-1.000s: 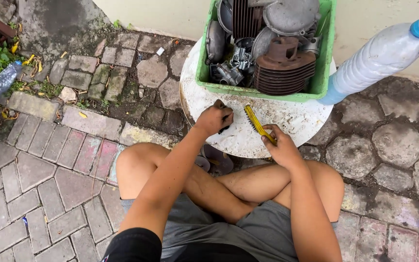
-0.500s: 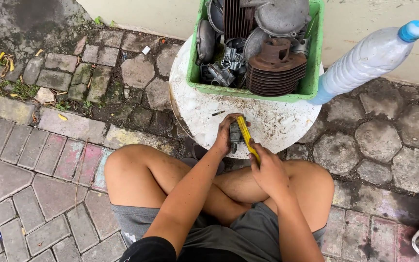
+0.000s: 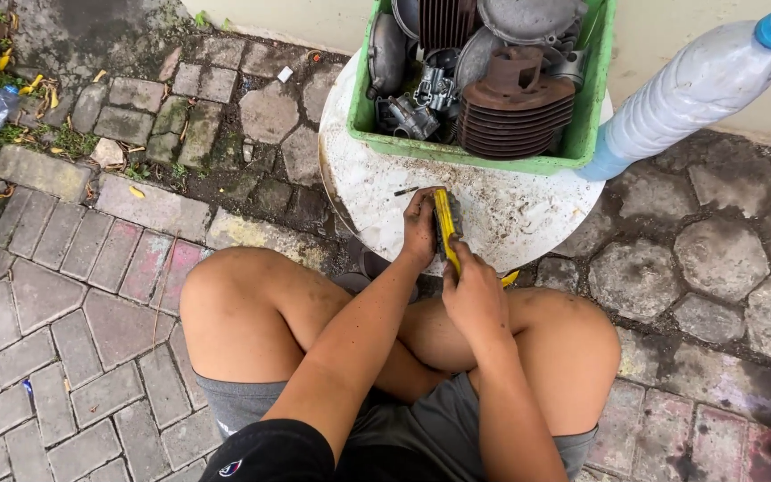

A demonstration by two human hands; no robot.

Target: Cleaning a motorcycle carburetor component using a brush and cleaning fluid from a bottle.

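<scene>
I sit cross-legged at a round white tabletop (image 3: pixel 368 192). My left hand (image 3: pixel 419 230) presses a small dark metal part (image 3: pixel 453 219) down on the table's near edge. My right hand (image 3: pixel 472 295) grips a yellow-handled tool (image 3: pixel 445 228), whose shaft lies against that part. The two hands are close together, almost touching. A small dark pin or nail (image 3: pixel 406 190) lies on the table just beyond my left hand.
A green plastic crate (image 3: pixel 493 159) full of finned engine cylinders and metal covers stands on the far half of the table. A clear plastic bottle with a blue cap (image 3: pixel 693 89) leans at the right. Paving stones surround me; a wall runs behind.
Both hands have come together at the table's near edge, the tool now laid against the part under my left hand. The camera view has shifted slightly closer.
</scene>
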